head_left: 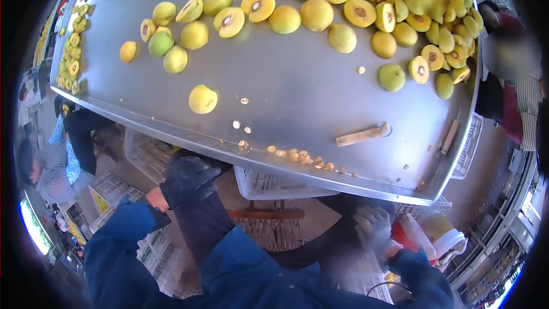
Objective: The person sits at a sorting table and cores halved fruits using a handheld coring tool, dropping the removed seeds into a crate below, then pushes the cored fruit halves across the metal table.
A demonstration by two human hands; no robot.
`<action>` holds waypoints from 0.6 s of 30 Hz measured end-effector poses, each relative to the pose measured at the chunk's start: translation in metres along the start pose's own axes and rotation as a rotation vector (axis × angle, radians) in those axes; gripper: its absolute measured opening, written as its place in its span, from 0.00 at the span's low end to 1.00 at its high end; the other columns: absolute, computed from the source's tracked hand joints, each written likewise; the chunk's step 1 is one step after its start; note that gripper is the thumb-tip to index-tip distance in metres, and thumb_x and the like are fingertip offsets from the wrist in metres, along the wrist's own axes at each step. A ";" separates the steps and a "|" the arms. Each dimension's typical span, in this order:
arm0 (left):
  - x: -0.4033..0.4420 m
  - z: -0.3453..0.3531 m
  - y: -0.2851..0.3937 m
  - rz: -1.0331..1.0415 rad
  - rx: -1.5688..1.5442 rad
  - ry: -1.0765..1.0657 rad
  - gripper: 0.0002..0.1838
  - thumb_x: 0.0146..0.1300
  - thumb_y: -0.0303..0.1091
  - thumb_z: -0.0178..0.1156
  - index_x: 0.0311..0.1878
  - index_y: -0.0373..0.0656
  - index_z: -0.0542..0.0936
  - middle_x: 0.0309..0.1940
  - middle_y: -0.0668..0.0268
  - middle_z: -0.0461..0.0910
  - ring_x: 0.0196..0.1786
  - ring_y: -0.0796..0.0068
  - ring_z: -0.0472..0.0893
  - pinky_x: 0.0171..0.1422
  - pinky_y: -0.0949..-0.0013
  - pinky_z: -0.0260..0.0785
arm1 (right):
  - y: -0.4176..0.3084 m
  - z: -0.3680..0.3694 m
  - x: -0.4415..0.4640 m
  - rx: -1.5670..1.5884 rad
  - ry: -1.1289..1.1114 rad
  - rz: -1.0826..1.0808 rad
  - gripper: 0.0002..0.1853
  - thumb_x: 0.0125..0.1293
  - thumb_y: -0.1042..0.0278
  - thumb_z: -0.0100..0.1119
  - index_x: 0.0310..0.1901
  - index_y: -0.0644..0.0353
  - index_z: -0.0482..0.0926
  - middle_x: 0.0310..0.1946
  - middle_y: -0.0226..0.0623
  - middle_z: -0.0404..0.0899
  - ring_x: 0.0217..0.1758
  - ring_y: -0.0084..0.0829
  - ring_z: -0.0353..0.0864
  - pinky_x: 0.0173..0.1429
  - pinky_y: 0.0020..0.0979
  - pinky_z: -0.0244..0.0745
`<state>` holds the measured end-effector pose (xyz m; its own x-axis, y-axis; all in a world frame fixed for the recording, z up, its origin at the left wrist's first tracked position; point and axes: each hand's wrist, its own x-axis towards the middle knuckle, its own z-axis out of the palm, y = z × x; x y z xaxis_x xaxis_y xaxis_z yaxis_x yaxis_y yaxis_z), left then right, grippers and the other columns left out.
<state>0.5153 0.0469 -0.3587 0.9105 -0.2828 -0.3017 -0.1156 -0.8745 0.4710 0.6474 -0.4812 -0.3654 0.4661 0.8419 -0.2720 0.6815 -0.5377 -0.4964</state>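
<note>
My left hand (190,181), in a black glove, rests on my left knee just below the near edge of the metal table (274,80). Its fingers lie loosely over the knee and nothing shows in them. Gloved in grey, my right hand (373,228) lies on my right leg with its fingers stretched out and holds nothing visible. On the table, a wooden-handled tool with a small metal loop (363,135) lies apart from both hands. Closer to my left hand are a yellow apricot-like fruit (203,99) and a row of loose pits (297,156) along the near rim.
Halved and whole yellow-green fruits (400,11) are heaped at the far right. More fruits line the left rim (73,60). Another wooden handle (450,136) lies by the right rim. Below are a white crate (269,186) and a white bucket (443,237). People sit on both sides.
</note>
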 end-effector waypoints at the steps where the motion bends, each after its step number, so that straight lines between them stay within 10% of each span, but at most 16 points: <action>1: 0.001 0.004 -0.004 0.035 0.072 0.064 0.24 0.50 0.45 0.71 0.52 0.51 0.83 0.41 0.66 0.80 0.47 0.61 0.79 0.53 0.53 0.71 | 0.003 0.007 -0.002 -0.024 0.018 -0.013 0.23 0.47 0.67 0.68 0.49 0.52 0.80 0.53 0.35 0.80 0.57 0.38 0.78 0.65 0.48 0.65; 14: -0.014 0.051 0.004 0.086 0.390 0.523 0.13 0.58 0.43 0.67 0.45 0.54 0.84 0.34 0.67 0.82 0.42 0.64 0.82 0.47 0.57 0.71 | -0.025 0.060 -0.011 -0.266 0.469 -0.047 0.14 0.54 0.71 0.65 0.45 0.54 0.82 0.44 0.35 0.84 0.53 0.38 0.81 0.67 0.49 0.66; 18: -0.030 0.038 0.007 0.098 0.306 0.492 0.08 0.62 0.42 0.64 0.40 0.51 0.85 0.34 0.61 0.85 0.39 0.57 0.84 0.44 0.54 0.74 | -0.050 0.067 -0.002 -0.354 0.200 0.258 0.12 0.62 0.65 0.59 0.45 0.56 0.82 0.42 0.43 0.85 0.50 0.44 0.83 0.62 0.47 0.71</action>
<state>0.4718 0.0342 -0.3781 0.9585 -0.2164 0.1858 -0.2517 -0.9481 0.1944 0.5744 -0.4531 -0.3947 0.7206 0.6725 -0.1684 0.6636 -0.7394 -0.1132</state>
